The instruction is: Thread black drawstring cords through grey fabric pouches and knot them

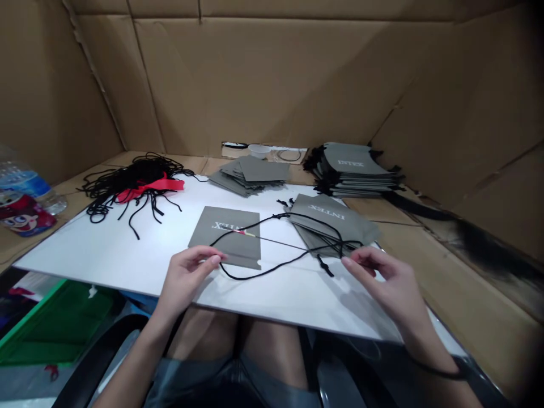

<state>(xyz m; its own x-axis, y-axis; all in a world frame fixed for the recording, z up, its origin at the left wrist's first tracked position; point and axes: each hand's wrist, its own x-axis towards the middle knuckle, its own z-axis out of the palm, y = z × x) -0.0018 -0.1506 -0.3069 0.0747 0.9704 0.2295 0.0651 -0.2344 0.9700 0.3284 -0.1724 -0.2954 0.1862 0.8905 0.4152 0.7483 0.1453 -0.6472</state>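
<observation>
A black cord [266,273] is stretched in a wide loop between my two hands, just above the white board. My left hand [193,272] pinches the loop's left end between thumb and fingertips. The other end, with crossing strands, is pinched by my right hand [385,277]. Under the loop lies a flat grey pouch [232,246] with white lettering. A thin rod-like tool [280,242] with a red and yellow part crosses the loop; whether it touches the cord I cannot tell. Beside my right hand is a small pile of grey INTEX pouches [335,215] with knotted black cords.
A bundle of black cords [140,175] with a red strip [157,186] lies at left. Grey pouches [263,171] are heaped behind; a taller stack [355,164] stands back right. A bottle [32,184] and red cup [25,215] are far left. Cardboard walls [272,79] enclose the board [140,263].
</observation>
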